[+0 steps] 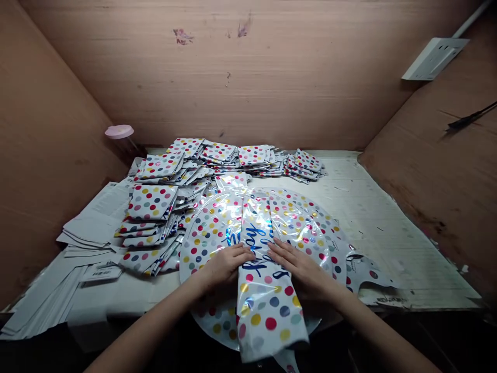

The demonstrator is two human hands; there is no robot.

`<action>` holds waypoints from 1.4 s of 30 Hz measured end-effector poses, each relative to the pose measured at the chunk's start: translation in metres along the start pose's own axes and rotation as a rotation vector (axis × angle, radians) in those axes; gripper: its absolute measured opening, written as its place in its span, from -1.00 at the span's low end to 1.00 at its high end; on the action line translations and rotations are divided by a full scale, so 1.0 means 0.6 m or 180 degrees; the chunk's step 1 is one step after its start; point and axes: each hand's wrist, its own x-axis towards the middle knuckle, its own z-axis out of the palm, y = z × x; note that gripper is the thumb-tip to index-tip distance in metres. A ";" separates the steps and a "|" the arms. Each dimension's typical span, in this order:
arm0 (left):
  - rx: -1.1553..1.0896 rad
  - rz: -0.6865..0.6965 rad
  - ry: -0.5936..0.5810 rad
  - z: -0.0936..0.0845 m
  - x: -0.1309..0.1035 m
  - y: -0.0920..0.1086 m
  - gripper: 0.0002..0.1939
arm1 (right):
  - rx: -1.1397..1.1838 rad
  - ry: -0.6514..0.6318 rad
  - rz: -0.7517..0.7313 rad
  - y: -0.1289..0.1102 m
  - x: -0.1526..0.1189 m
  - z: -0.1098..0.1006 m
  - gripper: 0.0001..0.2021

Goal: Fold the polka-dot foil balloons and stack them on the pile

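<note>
Folded dotted packets (151,202) lie left of the left hand (223,265), its fingers close together, whether pinching I cannot tell; between both, touched by each, the dotted foil strip (267,305); the right hand (305,265), fingers slightly spread

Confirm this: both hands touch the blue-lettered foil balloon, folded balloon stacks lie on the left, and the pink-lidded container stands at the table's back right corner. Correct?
Wrong corner: the head view shows the pink-lidded container at the back left of the table. Otherwise yes: left hand and right hand touch the blue-lettered foil balloon; folded balloon stacks lie on the left.
</note>
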 end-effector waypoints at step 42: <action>0.0437 -0.1236 -0.0220 -0.021 0.046 0.025 -0.36 | -0.1003 0.0011 0.0276 -0.034 0.078 0.056 -0.48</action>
